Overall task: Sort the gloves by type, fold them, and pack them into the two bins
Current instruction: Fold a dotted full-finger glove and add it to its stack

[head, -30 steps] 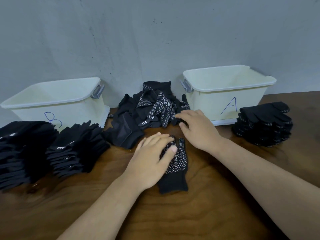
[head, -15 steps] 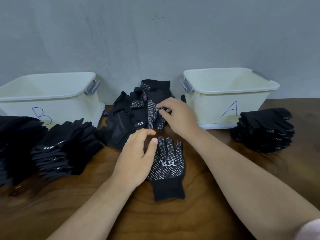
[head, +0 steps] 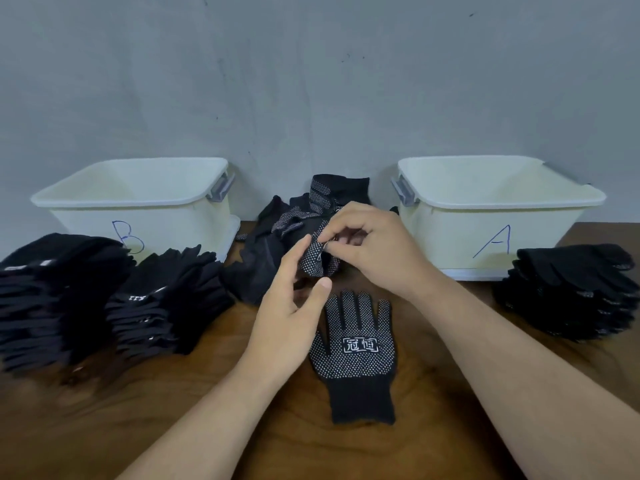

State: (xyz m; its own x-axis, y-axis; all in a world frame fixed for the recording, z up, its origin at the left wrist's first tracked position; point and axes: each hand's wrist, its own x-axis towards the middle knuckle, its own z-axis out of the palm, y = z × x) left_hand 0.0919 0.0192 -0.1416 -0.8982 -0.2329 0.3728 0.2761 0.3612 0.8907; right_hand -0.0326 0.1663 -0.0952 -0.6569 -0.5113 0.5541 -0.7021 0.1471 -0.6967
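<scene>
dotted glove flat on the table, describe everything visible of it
The flat dotted glove is black knit, covered in white grip dots, with a white boxed logo and plain ribbed cuff nearest the camera. It lies on the wooden table, fingers toward the glove pile; the left hand overlaps its thumb edge.

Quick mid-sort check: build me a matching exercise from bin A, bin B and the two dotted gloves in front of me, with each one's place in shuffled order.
Column 1
1. bin A
2. bin B
3. labelled dotted glove
4. crumpled dotted glove

Column 2
a. pinched by the right hand above the unsorted pile
b. at the back on the left
c. flat on the table, dotted side up
d. at the back on the right

Pairs: 1-d, 2-b, 3-c, 4-a
</scene>
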